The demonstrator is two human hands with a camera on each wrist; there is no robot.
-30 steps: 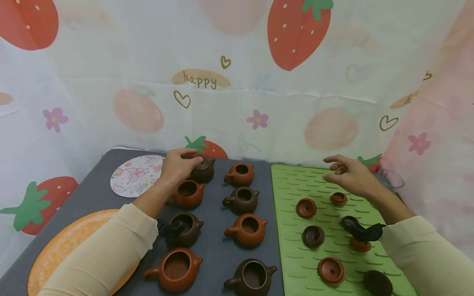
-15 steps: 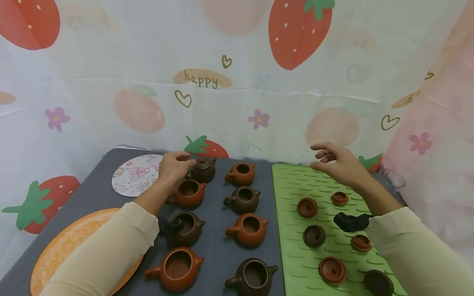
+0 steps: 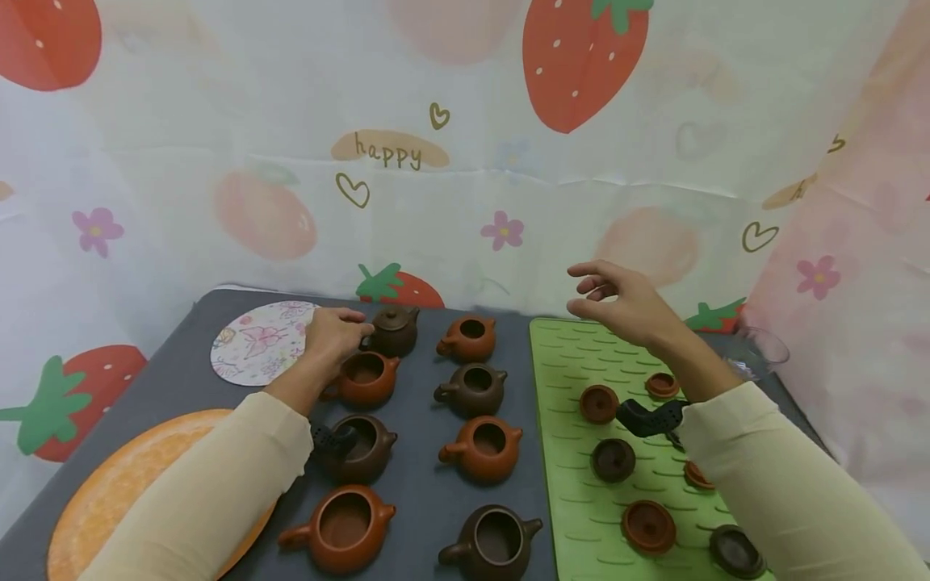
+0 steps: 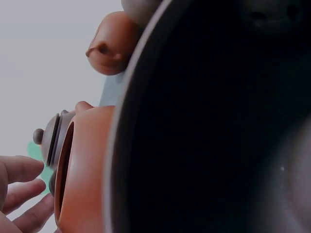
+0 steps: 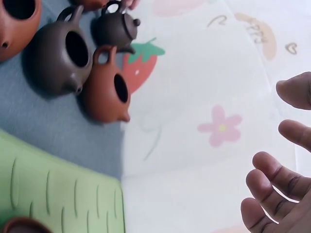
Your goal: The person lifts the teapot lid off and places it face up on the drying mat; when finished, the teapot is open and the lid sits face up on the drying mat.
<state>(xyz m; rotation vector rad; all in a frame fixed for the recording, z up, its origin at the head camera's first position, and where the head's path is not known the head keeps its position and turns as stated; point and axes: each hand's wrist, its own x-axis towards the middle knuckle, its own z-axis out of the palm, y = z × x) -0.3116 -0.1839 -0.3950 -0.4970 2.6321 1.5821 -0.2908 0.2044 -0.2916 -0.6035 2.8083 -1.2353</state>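
Observation:
At the back of the left row stands a dark brown teapot (image 3: 395,331) with its lid on. My left hand (image 3: 333,337) is beside its handle, fingertips right at it. In the left wrist view, that lidded teapot (image 4: 51,141) shows behind an orange-brown teapot (image 4: 92,165), with my left fingers (image 4: 24,170) loosely extended near the handle. My right hand (image 3: 626,305) hangs in the air above the back of the green mat (image 3: 570,355). Nothing lies between its spread, relaxed fingers (image 5: 267,174) in the right wrist view.
Several lidless teapots stand in two rows, such as an orange-brown one (image 3: 483,448) and a dark one (image 3: 488,391). Loose lids (image 3: 649,526) lie on the green mat. An orange round mat (image 3: 138,476), a patterned round mat (image 3: 254,347) and a clear glass item (image 3: 759,347) are around them.
My left hand has moved from over the dark teapot's lid back and down to its handle, uncovering the lid. My right hand has moved left and up above the green mat.

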